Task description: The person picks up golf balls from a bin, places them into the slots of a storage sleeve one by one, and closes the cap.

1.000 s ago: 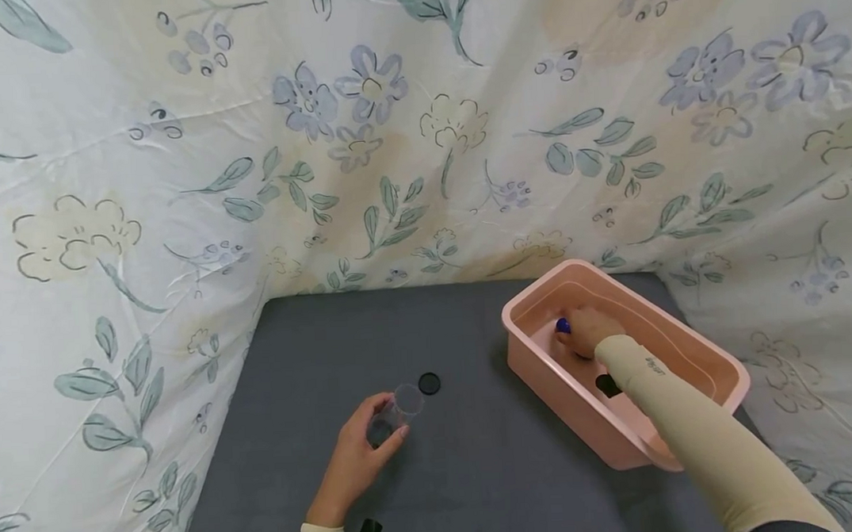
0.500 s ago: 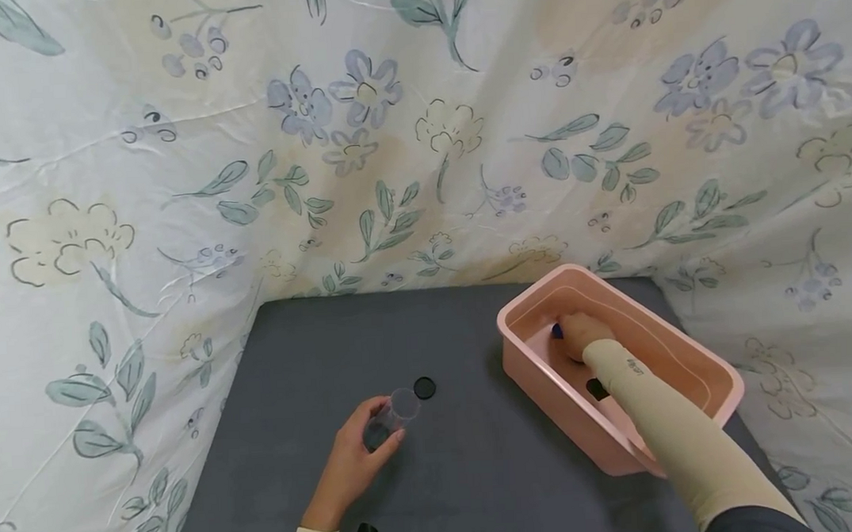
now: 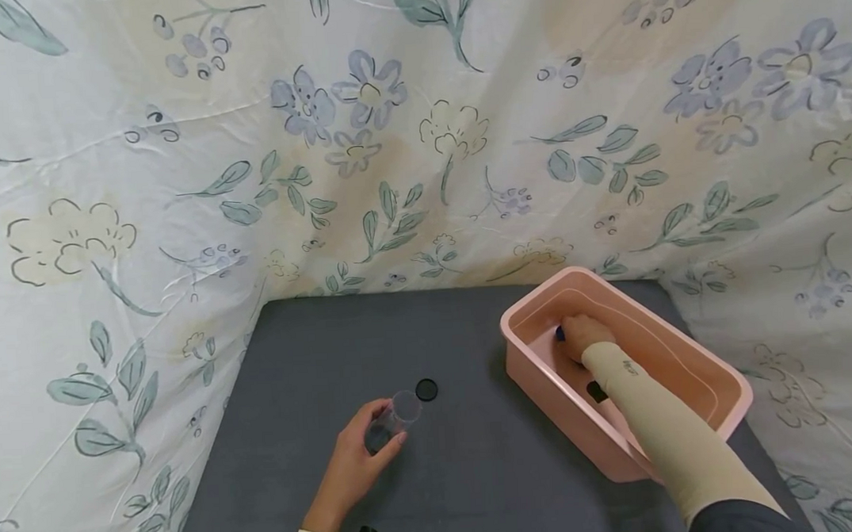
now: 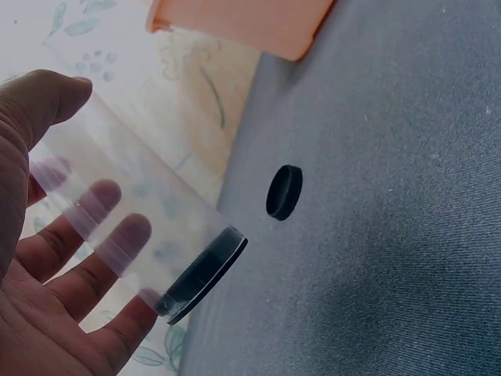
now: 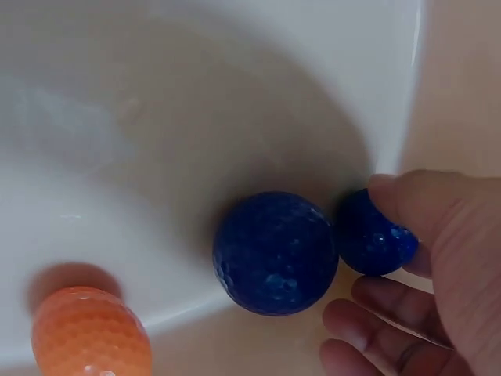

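Note:
My left hand (image 3: 352,456) grips a clear plastic tube (image 4: 168,207) around its side, tilted above the table. A black cap (image 4: 205,274) closes the tube's lower end, and the upper end looks open. Close by on the table lies a loose black lid (image 3: 427,390). My right hand (image 3: 588,335) reaches down inside the pink bin (image 3: 556,383). In the right wrist view, its thumb and a finger pinch a blue golf ball (image 5: 368,239) near the bin's wall. Touching that ball is another blue golf ball (image 5: 274,254); an orange golf ball (image 5: 90,337) lies farther left.
The pink bin stands at the right side of the grey-covered table (image 3: 478,470), set at an angle, its high walls around my right hand. Floral cloth (image 3: 392,140) hangs behind the table and along both sides.
My right hand has turned slightly inside the bin, and less blue shows beside it in the head view. The left hand keeps its grip on the tube, almost still.

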Action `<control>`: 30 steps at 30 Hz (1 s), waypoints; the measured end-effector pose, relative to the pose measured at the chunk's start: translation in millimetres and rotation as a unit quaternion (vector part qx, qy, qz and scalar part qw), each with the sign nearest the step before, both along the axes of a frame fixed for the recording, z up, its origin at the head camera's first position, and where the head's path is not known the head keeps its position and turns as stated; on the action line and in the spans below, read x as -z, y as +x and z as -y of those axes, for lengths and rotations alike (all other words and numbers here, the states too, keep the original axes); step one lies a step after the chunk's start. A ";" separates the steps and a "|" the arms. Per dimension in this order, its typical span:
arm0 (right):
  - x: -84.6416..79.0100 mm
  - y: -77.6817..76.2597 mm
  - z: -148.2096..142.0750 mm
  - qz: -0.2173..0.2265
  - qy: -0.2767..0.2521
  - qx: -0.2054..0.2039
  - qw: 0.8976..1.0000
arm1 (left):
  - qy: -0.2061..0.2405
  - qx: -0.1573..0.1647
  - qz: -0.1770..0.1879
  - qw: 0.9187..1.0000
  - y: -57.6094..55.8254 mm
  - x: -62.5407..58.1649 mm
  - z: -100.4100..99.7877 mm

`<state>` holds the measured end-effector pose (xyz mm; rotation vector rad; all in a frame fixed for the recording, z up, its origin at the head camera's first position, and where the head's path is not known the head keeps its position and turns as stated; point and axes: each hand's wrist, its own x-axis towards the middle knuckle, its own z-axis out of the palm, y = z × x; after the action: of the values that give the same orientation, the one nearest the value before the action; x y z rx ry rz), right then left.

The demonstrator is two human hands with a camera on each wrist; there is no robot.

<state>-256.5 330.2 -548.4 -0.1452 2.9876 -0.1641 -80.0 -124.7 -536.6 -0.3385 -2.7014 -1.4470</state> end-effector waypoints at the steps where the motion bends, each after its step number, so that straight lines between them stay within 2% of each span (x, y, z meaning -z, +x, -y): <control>1: 1.4 -0.6 0.4 -0.001 0.002 0.001 1.000 | -0.001 0.000 -0.001 1.000 0.2 0.3 0.0; 12: 6.1 0.3 9.2 -0.049 0.013 0.006 0.999 | 0.009 0.002 0.002 1.000 0.5 2.4 1.3; 16: 4.4 -0.8 9.8 -0.040 0.025 0.005 0.999 | 0.008 0.000 0.008 1.000 0.1 2.0 1.6; 23: -9.2 1.3 11.8 -0.006 0.026 0.004 1.000 | 0.000 0.001 0.008 1.000 -0.8 0.2 1.2; 30: -33.2 11.6 15.7 -0.013 0.013 -0.010 1.000 | -0.003 0.007 -0.003 1.000 -0.3 -0.8 0.0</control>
<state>-245.0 314.5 -515.2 -0.1770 3.0121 -0.1227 -80.3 -124.7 -535.8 -0.3616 -2.7030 -1.4397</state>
